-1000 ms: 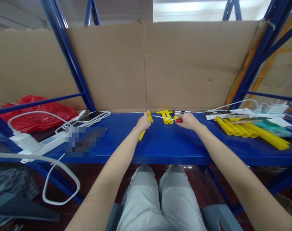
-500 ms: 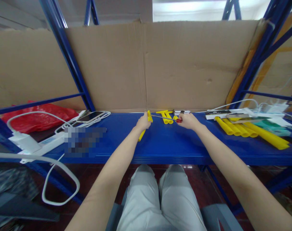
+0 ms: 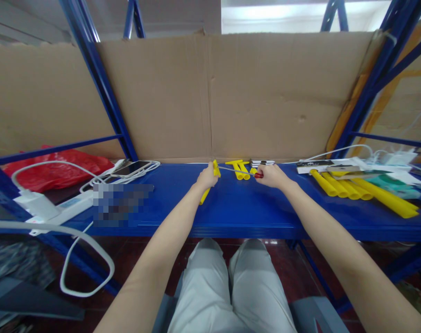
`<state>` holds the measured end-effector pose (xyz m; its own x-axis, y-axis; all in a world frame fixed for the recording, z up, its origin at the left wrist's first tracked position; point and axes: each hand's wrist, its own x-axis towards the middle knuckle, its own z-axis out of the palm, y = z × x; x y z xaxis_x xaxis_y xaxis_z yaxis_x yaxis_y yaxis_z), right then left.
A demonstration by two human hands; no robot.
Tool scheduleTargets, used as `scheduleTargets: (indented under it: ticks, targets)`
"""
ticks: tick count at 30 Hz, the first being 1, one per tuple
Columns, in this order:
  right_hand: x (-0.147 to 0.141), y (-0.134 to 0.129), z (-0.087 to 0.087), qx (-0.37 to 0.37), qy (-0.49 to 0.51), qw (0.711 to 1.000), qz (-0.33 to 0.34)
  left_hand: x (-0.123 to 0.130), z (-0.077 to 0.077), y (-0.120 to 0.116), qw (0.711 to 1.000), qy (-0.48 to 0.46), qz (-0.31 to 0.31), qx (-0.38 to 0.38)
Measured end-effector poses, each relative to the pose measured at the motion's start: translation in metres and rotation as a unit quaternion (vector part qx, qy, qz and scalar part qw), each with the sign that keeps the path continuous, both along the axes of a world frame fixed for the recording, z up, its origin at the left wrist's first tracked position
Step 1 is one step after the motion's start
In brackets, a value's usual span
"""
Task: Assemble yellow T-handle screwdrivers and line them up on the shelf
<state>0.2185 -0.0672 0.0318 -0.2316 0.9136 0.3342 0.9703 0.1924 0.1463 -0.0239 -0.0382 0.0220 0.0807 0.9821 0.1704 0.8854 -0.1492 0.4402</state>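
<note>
Hands unmoved: left grip holds yellow piece, protruding both sides; right grip holds red-handled tool.

On my shelf, tubes are lying right.
A bag is sitting left; cardboard is standing behind.

"How are the person's arms placed?"

"Both are bare and reach forward. The left forearm slants in from the lower left, the right forearm from the lower right, and they converge toward the hands."

"What about the hands?"

"They're apart, roughly level with each other. The left hand is closed in a grip. The right hand turns inward at the wrist, fingers curled; finer finger detail is too small to tell."
</note>
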Motion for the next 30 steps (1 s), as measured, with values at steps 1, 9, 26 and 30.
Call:
scheduleTargets:
  ticks: [1,9,26,30]
  targets:
    - [0.000,0.000,0.000,0.001,0.003,1.000,0.001,0.000,0.000,0.000,1.000,0.001,0.001,0.001]
    - [-0.003,-0.008,0.005,-0.006,-0.009,1.000,-0.004,0.000,-0.001,0.001,1.000,0.005,0.000,0.006]
    - [0.004,0.002,-0.002,-0.022,0.029,0.999,-0.018,-0.001,-0.001,0.001,1.000,0.000,-0.012,0.014]
    - [0.004,0.003,-0.003,-0.034,0.046,0.998,-0.008,-0.001,-0.001,0.003,1.000,-0.005,-0.003,0.012]
